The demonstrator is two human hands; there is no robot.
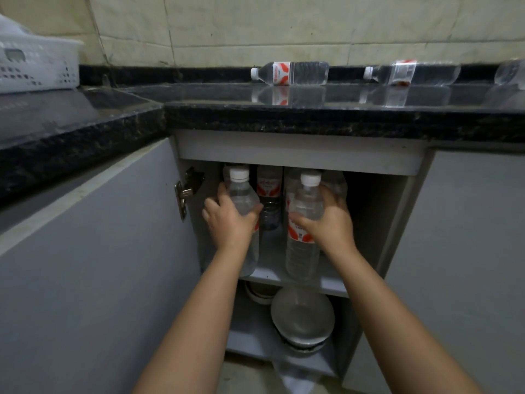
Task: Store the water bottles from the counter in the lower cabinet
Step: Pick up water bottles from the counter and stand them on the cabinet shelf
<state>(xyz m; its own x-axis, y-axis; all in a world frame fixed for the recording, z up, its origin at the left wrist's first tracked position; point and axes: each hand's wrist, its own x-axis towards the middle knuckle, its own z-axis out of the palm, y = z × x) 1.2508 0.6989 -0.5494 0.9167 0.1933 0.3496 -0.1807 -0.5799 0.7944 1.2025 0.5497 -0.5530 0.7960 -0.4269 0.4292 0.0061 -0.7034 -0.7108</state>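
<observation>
Head view: left hand (230, 223) wrapped round upright clear plastic white-capped water bottle (243, 194), right hand (332, 223) round its red-labelled twin (305, 223), both on grey lower cabinet's upper shelf (332, 284), two more lying on black granite counter (312, 115).

left grip (231, 220): fingers curled, arm extended forward | right grip (331, 223): fingers curled, arm extended forward
</observation>
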